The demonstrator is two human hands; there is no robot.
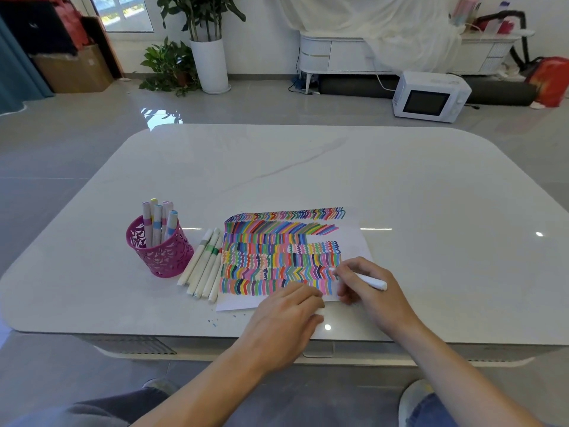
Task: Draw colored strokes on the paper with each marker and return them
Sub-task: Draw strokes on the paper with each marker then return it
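Observation:
A sheet of paper (pixel 354 241) covered with rows of coloured strokes lies on the white table (pixel 277 167). My right hand (pixel 366 288) grips a white marker (pixel 371 281), its tip touching the paper at the right end of a lower row. My left hand (pixel 286 315) rests on the paper's near edge with a small white piece, perhaps the cap, under its fingers. A pink openwork cup (pixel 160 251) holds several markers (pixel 158 221). Several more white markers (pixel 204 266) lie side by side between the cup and the paper.
The table's near edge runs just below my hands. Small ink specks (pixel 214 322) dot the table left of my left hand. On the floor beyond stand a white microwave (pixel 431 97), potted plants (pixel 197 50) and a white cabinet (pixel 338 53).

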